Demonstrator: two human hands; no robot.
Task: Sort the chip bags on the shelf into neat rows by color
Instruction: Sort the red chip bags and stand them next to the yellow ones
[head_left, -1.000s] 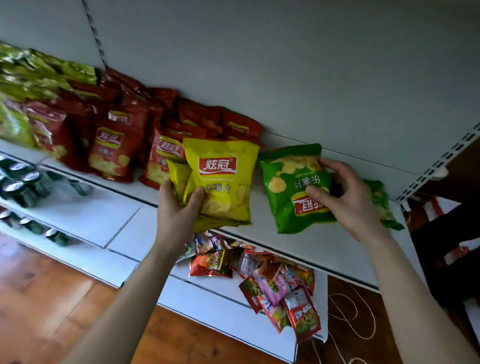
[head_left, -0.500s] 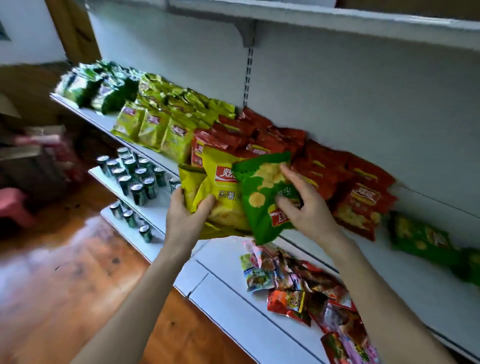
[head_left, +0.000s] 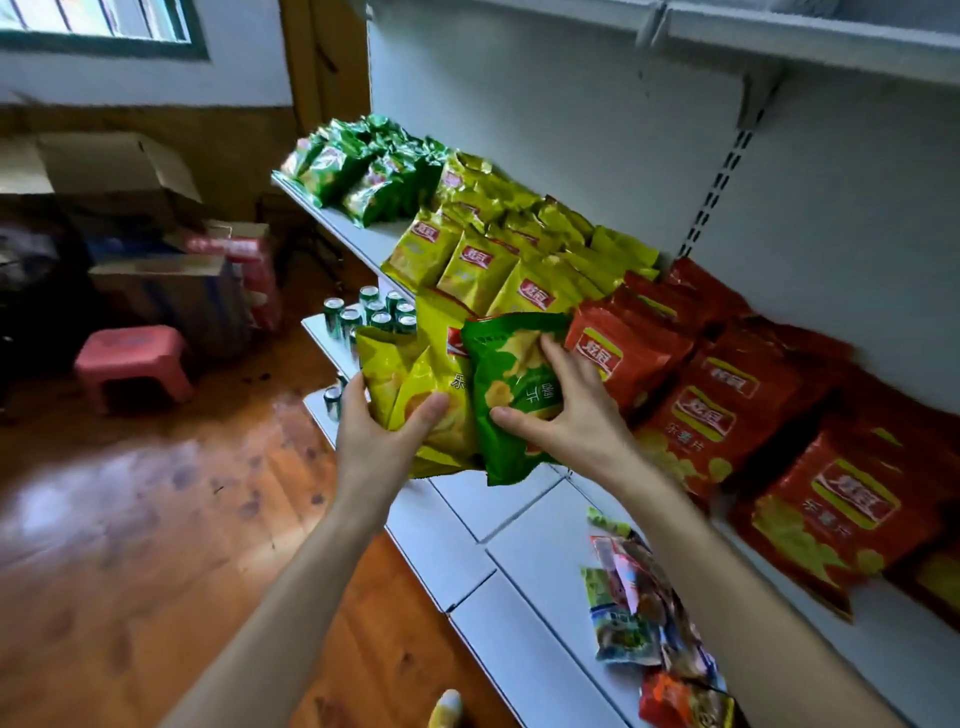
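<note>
One head-worn wide-angle camera looks forward and down, close to the shelf (head_left: 371, 239), facing leftward along it.

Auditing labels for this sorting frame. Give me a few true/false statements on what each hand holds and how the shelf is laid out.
1. The left-hand grip holds yellow chip bags. True.
2. The right-hand grip holds a red bag. False: it holds a green chip bag.
3. On the shelf, the green row lies farthest off, the yellow row in the middle, the red row nearest. True.
4. The cans stand among the chip bags. False: they stand on lower shelves.
5. The pink stool stands on the wooden floor. True.
</note>
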